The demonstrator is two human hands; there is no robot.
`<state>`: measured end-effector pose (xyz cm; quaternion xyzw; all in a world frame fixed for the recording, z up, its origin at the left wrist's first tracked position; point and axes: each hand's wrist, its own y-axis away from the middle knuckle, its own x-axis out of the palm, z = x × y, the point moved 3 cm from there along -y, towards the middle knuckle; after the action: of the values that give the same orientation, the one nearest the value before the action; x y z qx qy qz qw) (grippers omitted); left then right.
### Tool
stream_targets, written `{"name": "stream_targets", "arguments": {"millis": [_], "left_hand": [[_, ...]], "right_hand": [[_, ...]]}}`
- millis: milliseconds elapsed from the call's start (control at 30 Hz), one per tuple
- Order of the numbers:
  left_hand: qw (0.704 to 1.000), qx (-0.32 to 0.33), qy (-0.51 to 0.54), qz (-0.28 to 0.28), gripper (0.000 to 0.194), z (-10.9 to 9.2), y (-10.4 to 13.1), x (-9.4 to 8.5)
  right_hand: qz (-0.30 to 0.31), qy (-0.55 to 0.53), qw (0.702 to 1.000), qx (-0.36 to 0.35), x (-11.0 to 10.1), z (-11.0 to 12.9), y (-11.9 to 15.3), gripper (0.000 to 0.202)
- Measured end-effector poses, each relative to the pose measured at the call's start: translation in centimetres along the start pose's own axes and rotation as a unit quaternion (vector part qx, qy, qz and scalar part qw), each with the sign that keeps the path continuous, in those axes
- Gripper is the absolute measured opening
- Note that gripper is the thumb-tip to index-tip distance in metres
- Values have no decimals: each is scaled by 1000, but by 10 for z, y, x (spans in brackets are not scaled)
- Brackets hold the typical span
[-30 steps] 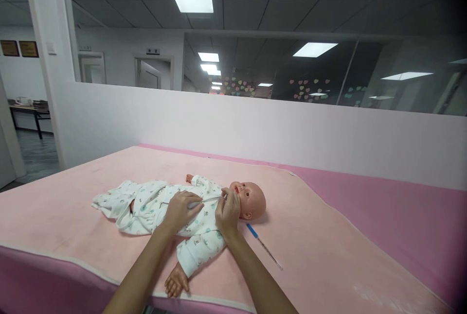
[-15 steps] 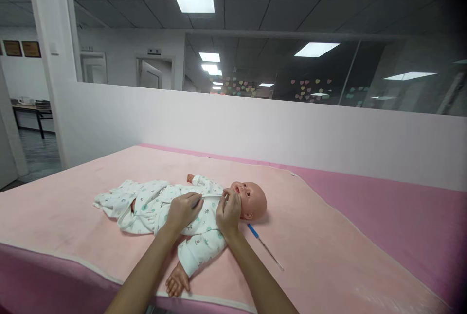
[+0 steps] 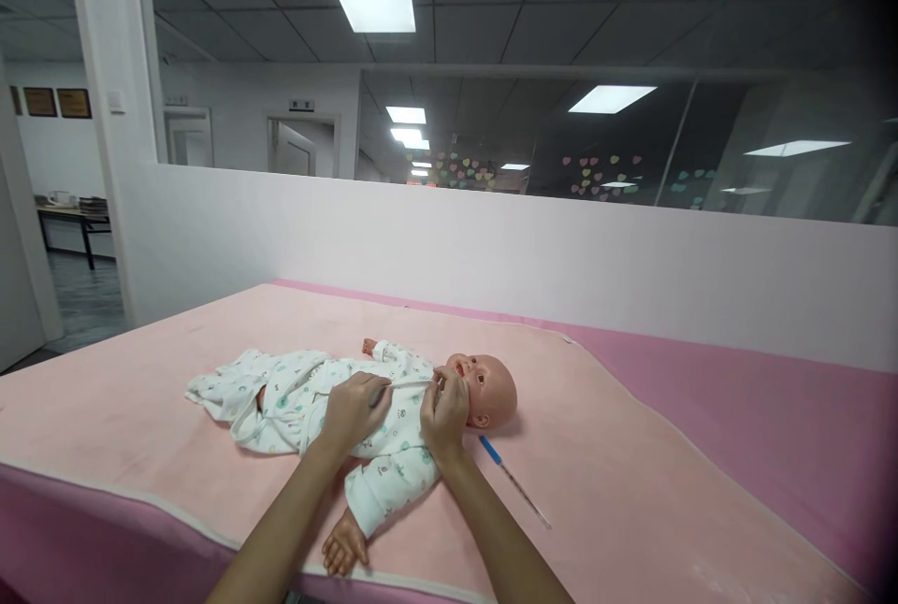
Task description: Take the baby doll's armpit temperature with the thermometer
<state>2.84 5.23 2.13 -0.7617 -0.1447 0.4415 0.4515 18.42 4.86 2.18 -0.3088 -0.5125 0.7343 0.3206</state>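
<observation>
A baby doll (image 3: 493, 389) lies on its back, head to the right, dressed in white patterned baby clothes (image 3: 399, 419). Over the chest, my left hand (image 3: 354, 409) is closed on the front edge of the clothes. Small and dark, something (image 3: 380, 395) shows by its fingers; I cannot make out what it is. My right hand (image 3: 446, 409) pinches the same edge near the collar, just beside the doll's chin. Between both hands the fabric edge runs in a straight line. Right of my right wrist lies a thin glass thermometer (image 3: 515, 482) with a blue end.
Under the doll is a peach-pink sheet (image 3: 617, 492) with a pale border, over a darker pink cover (image 3: 758, 417). A low white wall (image 3: 526, 249) with glass above stands behind the bed. At far left, a doorway shows a table (image 3: 77, 214).
The whole view has shifted slightly right and down. Both hands keep their places on the clothes, and the doll and thermometer lie as before.
</observation>
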Motion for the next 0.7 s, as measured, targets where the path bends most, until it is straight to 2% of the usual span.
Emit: {"name": "stream_targets", "arguments": {"millis": [200, 467, 700], "left_hand": [[999, 31, 8, 34, 18, 5, 6, -14], [1000, -16, 13, 12, 14, 24, 13, -32], [999, -28, 33, 16, 12, 31, 13, -34]], "right_hand": [[-8, -1, 1000, -3, -1, -1, -2, 16], [-17, 0, 1000, -15, -1, 0, -3, 16], [-16, -5, 1000, -15, -2, 1, -4, 17]]}}
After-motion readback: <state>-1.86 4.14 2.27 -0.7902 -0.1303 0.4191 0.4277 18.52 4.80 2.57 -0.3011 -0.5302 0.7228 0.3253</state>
